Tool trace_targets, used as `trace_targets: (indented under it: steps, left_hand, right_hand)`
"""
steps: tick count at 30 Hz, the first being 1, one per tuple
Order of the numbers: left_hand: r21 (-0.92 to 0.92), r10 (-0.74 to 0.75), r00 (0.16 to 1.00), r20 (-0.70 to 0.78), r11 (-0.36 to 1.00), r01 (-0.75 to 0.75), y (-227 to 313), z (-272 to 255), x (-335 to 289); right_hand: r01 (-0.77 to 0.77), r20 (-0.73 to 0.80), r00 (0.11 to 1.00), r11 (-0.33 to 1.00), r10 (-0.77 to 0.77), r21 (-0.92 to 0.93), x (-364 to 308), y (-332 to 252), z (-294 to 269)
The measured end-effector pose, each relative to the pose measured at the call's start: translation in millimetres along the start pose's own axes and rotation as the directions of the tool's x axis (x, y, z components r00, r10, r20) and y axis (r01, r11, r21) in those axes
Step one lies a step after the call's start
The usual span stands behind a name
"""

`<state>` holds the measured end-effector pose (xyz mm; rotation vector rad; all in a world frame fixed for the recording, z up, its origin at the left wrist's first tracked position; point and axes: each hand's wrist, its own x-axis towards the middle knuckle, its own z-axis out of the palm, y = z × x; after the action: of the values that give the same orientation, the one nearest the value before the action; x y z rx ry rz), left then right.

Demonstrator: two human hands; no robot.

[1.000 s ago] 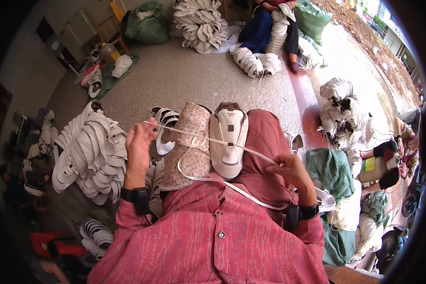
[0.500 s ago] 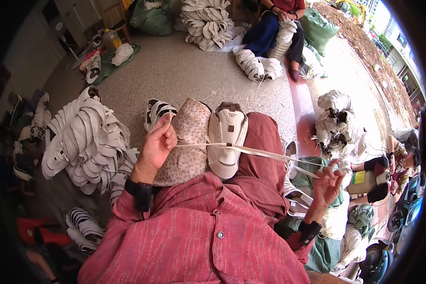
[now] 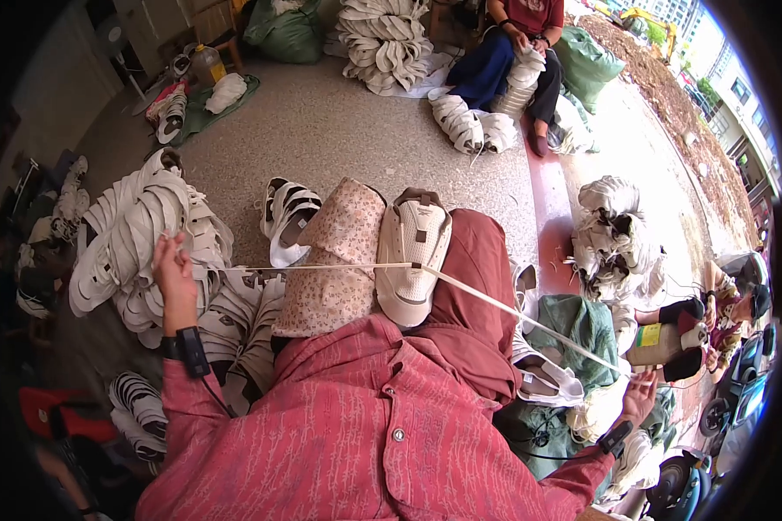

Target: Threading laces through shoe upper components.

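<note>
A white and beige shoe upper (image 3: 413,286) rests between my thighs, its dark collar pointing away from me. A white shoelace (image 3: 521,314) runs through the small dark loop in its middle and is drawn out taut to both sides. My left hand (image 3: 175,265) pinches one end, far out beside the large pile of uppers. Low on the right, my right hand (image 3: 639,398) grips the other end above the green sacking. A patterned cloth (image 3: 330,260) covers my left thigh, and the left stretch of lace passes over it.
Stacked white uppers (image 3: 143,243) stand at the left, with striped uppers (image 3: 288,217) by my left knee. Another bundle (image 3: 617,234) stands at the right, near green sacking (image 3: 573,321). A co-worker (image 3: 521,52) sits at the far side, handling a stack of uppers. Scooters (image 3: 686,478) stand at lower right.
My hands have spread far apart, the left outward to the left, the right outward and down. Both stretches of lace are longer and straighter; the shoe upper has stayed on my lap.
</note>
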<state>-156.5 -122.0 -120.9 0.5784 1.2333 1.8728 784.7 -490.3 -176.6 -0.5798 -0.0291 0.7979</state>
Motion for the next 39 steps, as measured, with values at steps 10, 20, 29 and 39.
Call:
trace_targets:
  steps: [10,20,29,39]
  left_hand:
    - [0.067,0.089,0.987,-0.134,0.995,-0.081,18,-58,44]
    - [0.317,0.410,0.890,-0.201,0.887,-0.337,63,-112,71]
    - [0.537,0.647,0.697,0.309,0.486,-0.689,65,7,44]
    - [0.305,-0.211,0.231,0.950,0.790,-0.532,-63,244,-162]
  right_hand:
    - [-0.213,0.069,0.974,0.977,0.214,-0.014,-2,-81,-105]
    - [-0.116,0.082,0.991,0.977,0.103,0.179,3,-9,-122]
    - [0.181,0.320,0.947,0.856,-0.020,-0.484,19,167,107]
    - [0.849,0.804,0.508,-0.023,0.310,-0.528,-64,404,287]
